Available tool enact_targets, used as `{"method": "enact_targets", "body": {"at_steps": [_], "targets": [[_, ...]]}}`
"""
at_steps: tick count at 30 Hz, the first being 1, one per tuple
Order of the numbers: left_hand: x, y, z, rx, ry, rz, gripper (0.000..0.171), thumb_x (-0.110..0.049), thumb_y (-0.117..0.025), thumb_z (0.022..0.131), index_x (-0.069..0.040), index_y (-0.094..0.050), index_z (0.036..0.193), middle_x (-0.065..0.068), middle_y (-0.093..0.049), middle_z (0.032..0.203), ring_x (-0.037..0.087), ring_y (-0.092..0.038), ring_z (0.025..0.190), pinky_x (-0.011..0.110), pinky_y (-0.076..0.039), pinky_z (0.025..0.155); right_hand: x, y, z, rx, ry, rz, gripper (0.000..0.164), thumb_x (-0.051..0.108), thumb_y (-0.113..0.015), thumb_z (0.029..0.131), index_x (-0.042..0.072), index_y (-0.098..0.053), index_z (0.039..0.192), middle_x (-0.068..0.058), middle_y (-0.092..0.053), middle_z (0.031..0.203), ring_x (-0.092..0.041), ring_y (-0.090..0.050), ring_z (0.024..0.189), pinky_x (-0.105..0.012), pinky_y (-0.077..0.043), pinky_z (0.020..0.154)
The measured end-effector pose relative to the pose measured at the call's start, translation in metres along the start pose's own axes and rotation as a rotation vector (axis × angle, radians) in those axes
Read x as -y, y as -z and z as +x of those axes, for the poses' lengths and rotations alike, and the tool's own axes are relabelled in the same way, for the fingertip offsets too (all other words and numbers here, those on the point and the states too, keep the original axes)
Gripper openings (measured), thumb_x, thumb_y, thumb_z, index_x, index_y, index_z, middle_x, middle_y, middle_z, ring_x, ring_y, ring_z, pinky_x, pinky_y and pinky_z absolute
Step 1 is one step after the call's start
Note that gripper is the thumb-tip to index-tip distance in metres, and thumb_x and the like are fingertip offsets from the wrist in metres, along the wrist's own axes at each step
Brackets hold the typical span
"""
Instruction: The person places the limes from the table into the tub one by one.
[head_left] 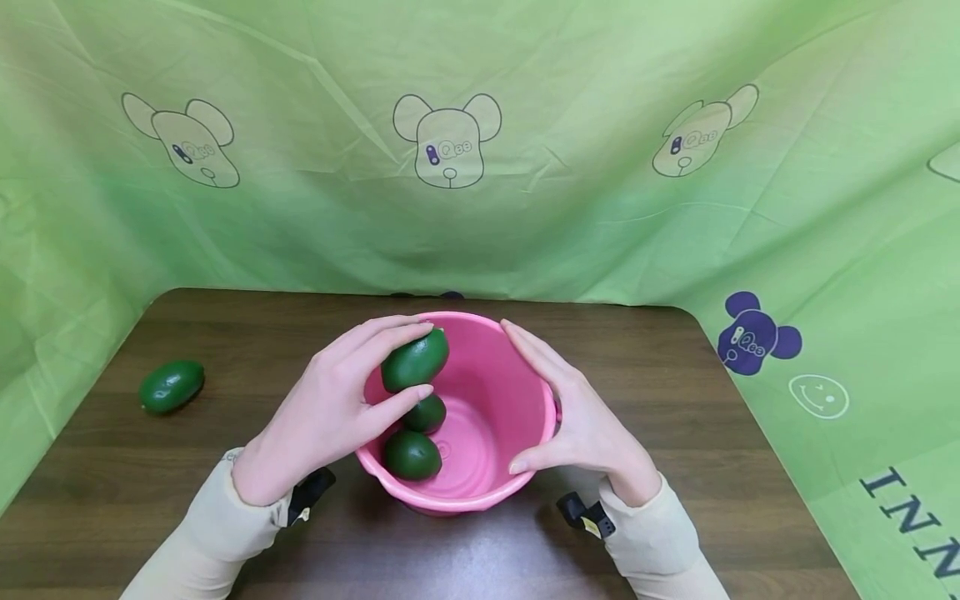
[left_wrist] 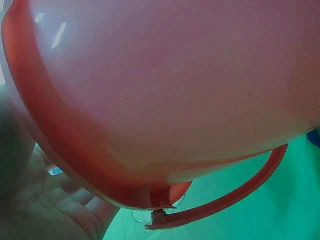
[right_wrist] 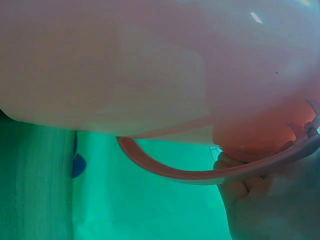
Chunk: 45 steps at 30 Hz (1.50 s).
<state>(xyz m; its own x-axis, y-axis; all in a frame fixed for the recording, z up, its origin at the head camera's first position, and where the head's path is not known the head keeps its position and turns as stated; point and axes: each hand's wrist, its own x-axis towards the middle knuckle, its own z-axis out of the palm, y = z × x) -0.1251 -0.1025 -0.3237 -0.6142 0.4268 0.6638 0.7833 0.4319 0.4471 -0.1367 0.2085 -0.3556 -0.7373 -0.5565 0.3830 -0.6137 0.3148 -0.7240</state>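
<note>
My left hand [head_left: 341,396] grips a glossy dark green oval fruit [head_left: 415,360] between thumb and fingers, over the left side of a pink bucket [head_left: 517,392]. Inside the bucket lie two more such fruits, one lower green fruit [head_left: 412,455] and one green fruit [head_left: 425,414] partly covered by my left thumb. My right hand [head_left: 577,412] holds the bucket's right side, fingers at the far rim and thumb at the near rim. In the left wrist view, the bucket wall [left_wrist: 175,90] hides part of the hand. Another green fruit [head_left: 172,387] rests on the table, far left.
A brown wooden table [head_left: 637,358] carries the bucket. Green printed cloth [head_left: 555,167] stands behind it and along both sides. The bucket's curved pink handle [right_wrist: 185,174] hangs down on the far side in the right wrist view.
</note>
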Motion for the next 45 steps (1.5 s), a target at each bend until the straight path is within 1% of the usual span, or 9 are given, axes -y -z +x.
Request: {"method": "enact_targets", "body": {"at_steps": [6, 9, 14, 18, 24, 30, 34, 39, 45], "targets": [[-0.0001, 0.0005, -0.0025, 0.033, -0.008, 0.016, 0.06, -0.026, -0.086, 0.084, -0.012, -0.064, 0.137, 0.001, -0.057, 0.143, 0.019, -0.054, 0.129, 0.033, -0.047, 0.102, 0.0001, -0.0003, 0.0011, 0.0, 0.001, 0.001, 0.13, 0.065, -0.092, 0.06, 0.016, -0.029, 0.162, 0.0, -0.029, 0.164, -0.026, -0.031, 0.147, -0.037, -0.037, 0.112], [0.0003, 0.0011, -0.004, 0.056, -0.013, 0.016, 0.059, -0.026, -0.086, 0.083, -0.011, -0.065, 0.136, 0.001, -0.056, 0.143, 0.018, -0.054, 0.129, 0.032, -0.046, 0.102, 0.0001, -0.0002, 0.0011, -0.002, 0.005, -0.001, 0.13, 0.065, -0.091, 0.06, 0.016, -0.029, 0.162, -0.001, -0.029, 0.164, -0.026, -0.031, 0.147, -0.037, -0.035, 0.113], [0.0018, 0.0007, -0.0056, 0.081, -0.017, 0.008, 0.059, -0.026, -0.086, 0.083, -0.011, -0.065, 0.136, 0.002, -0.056, 0.143, 0.019, -0.053, 0.131, 0.032, -0.046, 0.103, -0.0005, -0.0002, 0.0002, -0.004, 0.016, -0.003, 0.131, 0.066, -0.091, 0.06, 0.014, -0.029, 0.162, -0.006, -0.029, 0.164, -0.027, -0.031, 0.146, -0.036, -0.035, 0.113], [0.0031, 0.0001, -0.005, 0.097, -0.02, -0.011, 0.058, -0.027, -0.087, 0.082, -0.012, -0.066, 0.134, 0.001, -0.059, 0.139, 0.018, -0.056, 0.127, 0.031, -0.047, 0.102, -0.0006, 0.0002, -0.0003, -0.003, 0.014, -0.004, 0.131, 0.066, -0.091, 0.06, 0.014, -0.028, 0.162, -0.005, -0.029, 0.164, -0.027, -0.031, 0.147, -0.036, -0.035, 0.113], [0.0052, -0.001, -0.0042, 0.137, -0.015, -0.059, 0.057, -0.026, -0.088, 0.082, -0.012, -0.066, 0.133, -0.005, -0.061, 0.133, 0.013, -0.059, 0.12, 0.028, -0.048, 0.1, -0.0003, -0.0002, -0.0005, -0.002, 0.008, 0.003, 0.131, 0.065, -0.092, 0.059, 0.014, -0.028, 0.162, -0.006, -0.029, 0.164, -0.026, -0.031, 0.147, -0.036, -0.036, 0.112], [0.007, -0.0016, -0.0042, 0.164, -0.012, -0.071, 0.057, -0.026, -0.088, 0.082, -0.013, -0.066, 0.133, -0.007, -0.062, 0.13, 0.011, -0.061, 0.115, 0.03, -0.051, 0.097, -0.0009, -0.0004, -0.0008, -0.001, 0.0, 0.003, 0.131, 0.063, -0.093, 0.059, 0.016, -0.028, 0.163, -0.003, -0.029, 0.164, -0.026, -0.031, 0.147, -0.036, -0.037, 0.112], [0.0073, -0.0016, -0.0042, 0.183, -0.006, -0.082, 0.057, -0.026, -0.088, 0.082, -0.013, -0.066, 0.133, -0.007, -0.062, 0.129, 0.009, -0.061, 0.113, 0.029, -0.051, 0.096, -0.001, -0.0004, -0.001, -0.002, 0.0, 0.003, 0.13, 0.064, -0.092, 0.06, 0.016, -0.028, 0.163, -0.004, -0.029, 0.164, -0.025, -0.031, 0.146, -0.036, -0.038, 0.111], [0.0069, -0.0016, -0.005, 0.204, 0.006, -0.096, 0.057, -0.028, -0.088, 0.083, -0.015, -0.066, 0.134, -0.009, -0.062, 0.13, 0.008, -0.06, 0.115, 0.028, -0.05, 0.097, -0.0012, -0.0008, -0.0006, 0.0, 0.003, 0.004, 0.13, 0.065, -0.091, 0.06, 0.015, -0.028, 0.163, -0.007, -0.029, 0.164, -0.026, -0.032, 0.146, -0.036, -0.037, 0.111], [0.0091, -0.0022, -0.0047, 0.195, -0.036, -0.061, 0.066, -0.033, -0.088, 0.082, -0.011, -0.062, 0.138, -0.003, -0.061, 0.137, 0.015, -0.055, 0.127, 0.033, -0.045, 0.105, -0.0024, -0.0005, -0.001, -0.001, 0.019, 0.003, 0.132, 0.06, -0.095, 0.058, 0.013, -0.028, 0.162, -0.006, -0.029, 0.164, -0.027, -0.032, 0.146, -0.036, -0.036, 0.112]]}}
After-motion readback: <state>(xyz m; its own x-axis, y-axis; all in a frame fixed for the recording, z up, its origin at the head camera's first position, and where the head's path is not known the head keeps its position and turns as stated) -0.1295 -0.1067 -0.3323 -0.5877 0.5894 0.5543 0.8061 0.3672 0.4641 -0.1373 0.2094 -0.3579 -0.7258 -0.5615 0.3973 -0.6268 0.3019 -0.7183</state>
